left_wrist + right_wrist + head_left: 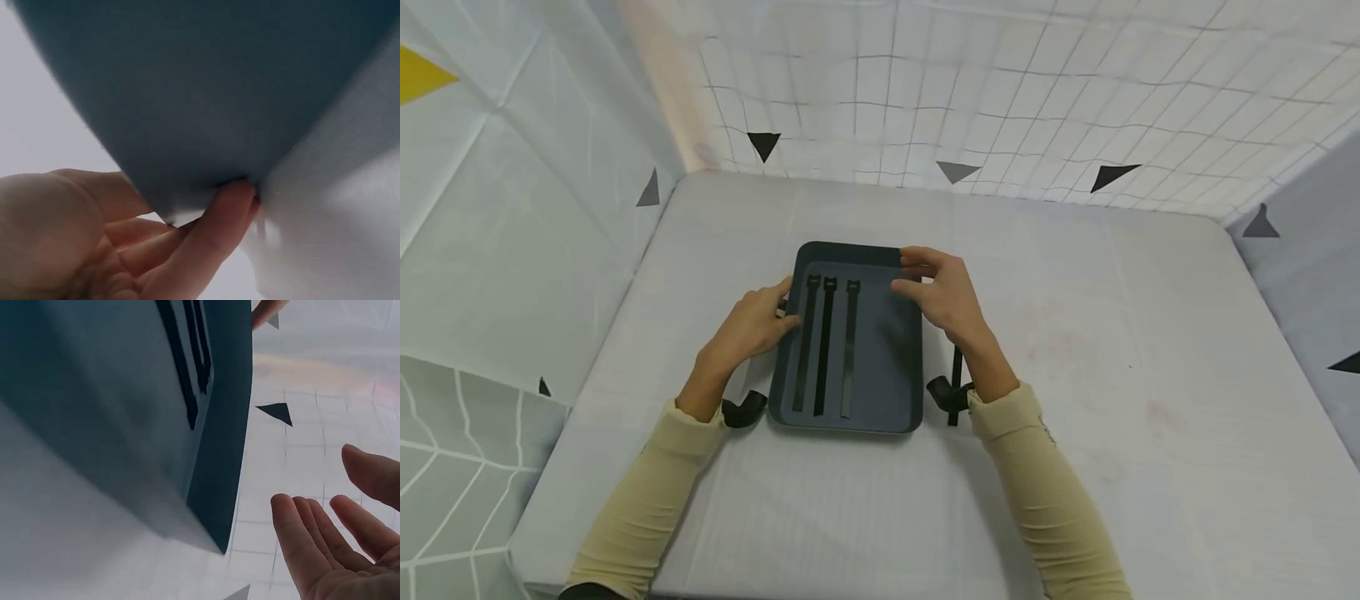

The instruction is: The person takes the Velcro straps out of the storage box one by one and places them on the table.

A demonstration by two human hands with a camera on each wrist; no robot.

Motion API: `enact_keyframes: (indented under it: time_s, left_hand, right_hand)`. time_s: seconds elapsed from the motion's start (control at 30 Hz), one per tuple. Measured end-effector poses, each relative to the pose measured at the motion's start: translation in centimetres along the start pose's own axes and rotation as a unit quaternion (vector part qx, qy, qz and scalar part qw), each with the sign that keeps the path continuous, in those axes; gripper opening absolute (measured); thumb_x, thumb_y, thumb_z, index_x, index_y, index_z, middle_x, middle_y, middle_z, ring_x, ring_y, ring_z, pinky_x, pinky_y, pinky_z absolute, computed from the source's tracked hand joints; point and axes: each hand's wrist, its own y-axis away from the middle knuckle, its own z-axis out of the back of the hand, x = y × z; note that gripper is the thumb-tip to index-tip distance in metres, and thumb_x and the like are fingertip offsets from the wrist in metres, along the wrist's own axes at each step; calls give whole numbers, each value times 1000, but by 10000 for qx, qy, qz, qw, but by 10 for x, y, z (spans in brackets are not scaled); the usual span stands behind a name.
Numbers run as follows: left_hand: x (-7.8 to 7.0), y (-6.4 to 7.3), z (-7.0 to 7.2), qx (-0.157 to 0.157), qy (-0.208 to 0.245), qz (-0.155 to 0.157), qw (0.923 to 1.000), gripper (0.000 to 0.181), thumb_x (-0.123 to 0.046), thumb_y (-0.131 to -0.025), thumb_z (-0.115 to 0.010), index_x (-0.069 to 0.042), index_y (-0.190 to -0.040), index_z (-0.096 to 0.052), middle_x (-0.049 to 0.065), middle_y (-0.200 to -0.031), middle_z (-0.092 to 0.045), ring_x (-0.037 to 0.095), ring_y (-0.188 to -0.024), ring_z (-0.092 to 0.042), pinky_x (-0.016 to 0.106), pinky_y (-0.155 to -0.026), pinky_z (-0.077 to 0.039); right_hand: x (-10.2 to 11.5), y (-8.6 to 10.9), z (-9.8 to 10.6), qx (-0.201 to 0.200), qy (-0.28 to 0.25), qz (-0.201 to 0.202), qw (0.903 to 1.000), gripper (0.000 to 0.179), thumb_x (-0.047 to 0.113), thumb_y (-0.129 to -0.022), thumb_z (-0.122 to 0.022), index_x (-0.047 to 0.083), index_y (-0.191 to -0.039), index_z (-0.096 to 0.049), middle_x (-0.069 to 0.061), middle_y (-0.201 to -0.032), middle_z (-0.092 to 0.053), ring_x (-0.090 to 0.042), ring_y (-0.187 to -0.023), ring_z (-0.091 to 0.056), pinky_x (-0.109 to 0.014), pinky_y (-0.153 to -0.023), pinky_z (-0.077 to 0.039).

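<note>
A dark blue-grey rectangular tray (887, 367) has three black cable straps (850, 350) lying side by side inside it, their slotted heads toward the far end. My left hand (752, 321) grips the tray's left side, thumb at the rim; in the left wrist view its fingers (212, 244) reach under the tray's edge. My right hand (943, 292) hovers over the tray's far right corner. Its fingers (300, 531) are extended and apart from the tray in the right wrist view, with nothing in them. Another black strap (957, 367) lies beside the tray, partly hidden under my right wrist.
The tray is over a table with a white cover (1112, 375). Behind it hangs a white sheet (1000, 83) with a grid and dark triangles, and a pale sheet (550, 208) stands at the left. Black wrist mounts (745, 409) sit at both cuffs.
</note>
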Motion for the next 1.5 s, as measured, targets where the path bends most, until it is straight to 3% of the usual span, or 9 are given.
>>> enact_keyframes:
  time_s: [0.3,0.47,0.73,1.07,1.5]
  left_hand:
    - [-2,1,1,-36,105,-96,9999,69,-9,-98,-61,7,-153,-22,33,-129,-56,44,-115,-58,52,-94,-47]
    - [-2,2,1,-41,59,-101,9999,69,-8,-98,-61,7,-153,-22,33,-129,-56,44,-115,-58,52,-93,-47]
    - [-1,2,1,-66,168,-137,9997,68,-7,-97,-62,5,-153,-25,32,-127,-57,43,-113,-59,52,-91,-49]
    - [-1,1,1,-62,169,-132,9998,68,-6,-97,-63,3,-154,-26,31,-127,-58,43,-111,-61,51,-88,-50]
    - [-1,1,1,-42,160,-86,9998,70,-6,-97,-63,2,-154,-24,31,-127,-58,42,-111,-60,51,-88,-50]
  right_hand:
    - [5,-4,-13,154,-99,25,9998,47,3,-92,-68,0,-137,-55,-20,-130,-58,-29,-120,-54,-44,-94,-46]
    - [3,-6,-21,147,103,-88,9998,47,3,-93,-68,1,-138,-55,-19,-131,-58,-28,-119,-54,-44,-95,-46]
    - [1,-9,-34,182,296,49,9994,48,3,-92,-68,-1,-138,-54,-21,-131,-57,-30,-116,-57,-44,-93,-47]
    - [0,-14,-42,228,501,-216,9982,49,4,-92,-69,-1,-138,-55,-21,-128,-57,-31,-112,-58,-44,-91,-48]
    - [-9,-21,-48,301,276,-486,9980,52,3,-92,-69,0,-141,-52,-22,-125,-56,-31,-109,-58,-43,-85,-50]
